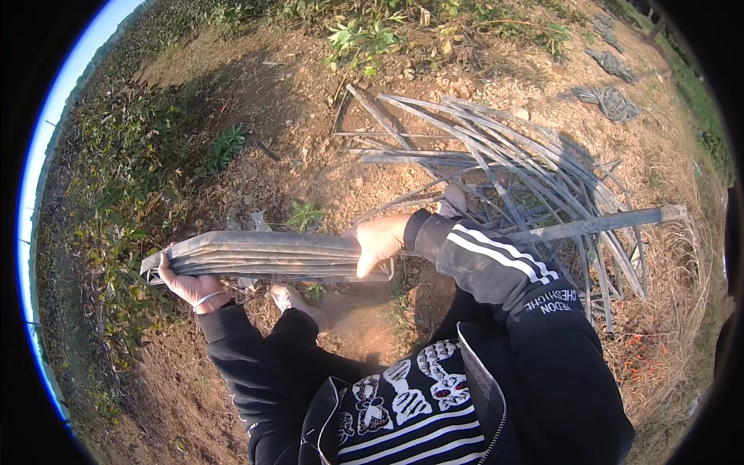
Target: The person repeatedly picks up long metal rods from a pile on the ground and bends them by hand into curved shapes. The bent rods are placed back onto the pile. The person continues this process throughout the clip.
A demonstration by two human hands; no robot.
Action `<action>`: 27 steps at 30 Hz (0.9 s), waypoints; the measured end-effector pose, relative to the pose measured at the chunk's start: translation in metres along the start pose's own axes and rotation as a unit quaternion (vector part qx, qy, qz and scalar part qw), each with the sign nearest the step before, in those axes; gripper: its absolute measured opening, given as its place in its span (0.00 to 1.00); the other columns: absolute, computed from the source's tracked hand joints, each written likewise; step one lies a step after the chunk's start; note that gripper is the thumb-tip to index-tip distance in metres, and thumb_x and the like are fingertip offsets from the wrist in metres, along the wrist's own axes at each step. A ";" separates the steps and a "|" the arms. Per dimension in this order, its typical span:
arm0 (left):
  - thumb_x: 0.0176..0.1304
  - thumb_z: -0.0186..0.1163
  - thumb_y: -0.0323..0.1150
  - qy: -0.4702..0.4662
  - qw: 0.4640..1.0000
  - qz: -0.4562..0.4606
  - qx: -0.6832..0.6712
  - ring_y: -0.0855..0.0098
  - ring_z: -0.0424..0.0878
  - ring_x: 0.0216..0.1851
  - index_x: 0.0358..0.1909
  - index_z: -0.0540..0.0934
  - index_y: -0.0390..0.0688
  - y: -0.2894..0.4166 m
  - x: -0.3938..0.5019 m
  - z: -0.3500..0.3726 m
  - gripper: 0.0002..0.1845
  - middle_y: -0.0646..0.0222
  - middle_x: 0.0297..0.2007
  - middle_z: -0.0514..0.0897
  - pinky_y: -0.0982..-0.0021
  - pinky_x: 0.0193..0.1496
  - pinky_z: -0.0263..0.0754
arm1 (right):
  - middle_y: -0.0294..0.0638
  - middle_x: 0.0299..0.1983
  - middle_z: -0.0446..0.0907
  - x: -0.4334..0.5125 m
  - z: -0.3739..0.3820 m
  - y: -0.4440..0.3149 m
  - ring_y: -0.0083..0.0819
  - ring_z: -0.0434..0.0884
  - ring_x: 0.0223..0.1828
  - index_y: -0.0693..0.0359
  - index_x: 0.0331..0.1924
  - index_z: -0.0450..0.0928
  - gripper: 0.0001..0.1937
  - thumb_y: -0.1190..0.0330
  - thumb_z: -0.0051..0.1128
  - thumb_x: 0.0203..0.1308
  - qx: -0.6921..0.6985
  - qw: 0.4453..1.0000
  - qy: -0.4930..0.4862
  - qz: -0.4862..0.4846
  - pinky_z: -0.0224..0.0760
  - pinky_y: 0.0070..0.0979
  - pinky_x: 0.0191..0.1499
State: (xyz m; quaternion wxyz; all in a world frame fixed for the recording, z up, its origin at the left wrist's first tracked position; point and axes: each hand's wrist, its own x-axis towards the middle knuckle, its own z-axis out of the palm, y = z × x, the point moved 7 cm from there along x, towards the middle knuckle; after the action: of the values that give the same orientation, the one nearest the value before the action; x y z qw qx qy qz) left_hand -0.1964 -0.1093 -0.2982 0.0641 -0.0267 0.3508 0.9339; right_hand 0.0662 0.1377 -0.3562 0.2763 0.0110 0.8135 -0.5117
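A folded bundle of flat grey plastic tubing (261, 256) lies across the front of my body, its layers stacked and dusty. My left hand (192, 288) grips the left end, with the thumb up along the folds and the fingers partly hidden behind. Near the right end, my right hand (379, 243) is closed over the top of the stack. A flat length of the same tubing (604, 224) sticks out to the right beyond my right forearm; whether it joins the bundle is hidden by the sleeve.
Loose strips of flat tubing (523, 151) are heaped and crossed on the soil ahead and right. Several dark tied bundles (610, 103) lie farther off. Leafy plants (128, 157) border the left side. My feet (288, 299) stand on bare earth; dry grass (668, 290) is at right.
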 end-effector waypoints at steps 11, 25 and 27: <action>0.58 0.68 0.46 0.021 0.994 -0.052 0.092 0.63 0.81 0.48 0.46 0.80 0.43 -0.007 0.007 -0.004 0.21 0.64 0.46 0.84 0.58 0.55 0.76 | 0.49 0.36 0.85 -0.004 -0.004 -0.009 0.40 0.83 0.36 0.68 0.43 0.81 0.28 0.58 0.76 0.39 -0.015 0.997 0.079 0.017 0.76 0.34 0.41; 0.33 0.77 0.41 -0.525 0.354 0.394 0.666 0.58 0.67 0.67 0.69 0.67 0.47 -0.170 -0.214 0.120 0.53 0.64 0.60 0.74 0.43 0.75 0.40 | 0.44 0.26 0.83 -0.020 -0.030 0.001 0.36 0.81 0.28 0.66 0.29 0.84 0.12 0.65 0.68 0.42 -0.089 0.983 0.148 0.063 0.73 0.33 0.33; 0.34 0.74 0.36 -0.527 0.404 0.383 0.643 0.60 0.69 0.64 0.68 0.68 0.47 -0.170 -0.210 0.117 0.51 0.65 0.58 0.75 0.44 0.75 0.43 | 0.45 0.26 0.83 -0.017 -0.025 -0.002 0.35 0.80 0.30 0.66 0.31 0.85 0.13 0.65 0.68 0.44 -0.092 0.988 0.117 0.045 0.72 0.34 0.34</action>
State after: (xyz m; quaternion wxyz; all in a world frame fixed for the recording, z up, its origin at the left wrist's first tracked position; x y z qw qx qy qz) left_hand 0.0345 0.0730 -0.3008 -0.1295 0.6567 0.7182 0.1903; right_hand 0.0692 0.1625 -0.3384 0.2020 0.0823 0.8824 -0.4168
